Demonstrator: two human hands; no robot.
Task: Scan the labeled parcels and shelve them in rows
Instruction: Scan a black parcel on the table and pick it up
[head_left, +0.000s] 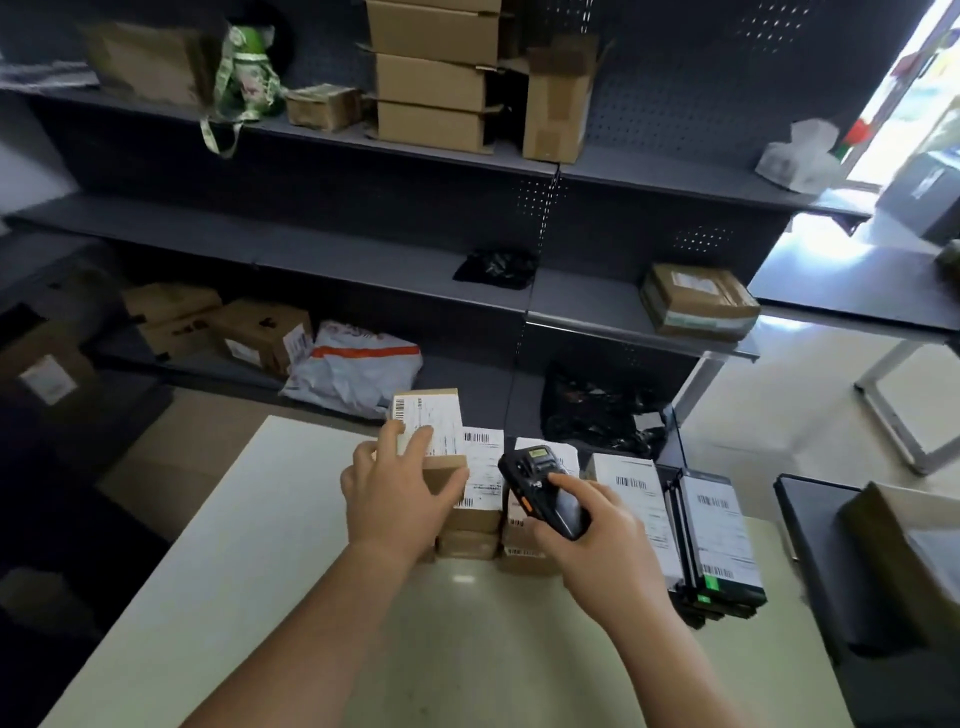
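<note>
Green-and-white bag (249, 78) sitting near the upper shelf's (649, 171) left end, strap hanging over the front edge. Crumpled white plastic bag (800, 156) lying at its right end. Grey table (841, 291) standing far right.

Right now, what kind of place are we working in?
Likely a parcel sorting room: grey metal shelving holds cardboard boxes, barcode-labeled parcels sit stacked on the white table, the right hand grips a handheld scanner, and the left hand holds a labeled box.

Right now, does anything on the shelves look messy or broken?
Yes. The tall box on the upper shelf stands with its flaps open, and the grey bag lies crumpled on the bottom shelf.
</note>
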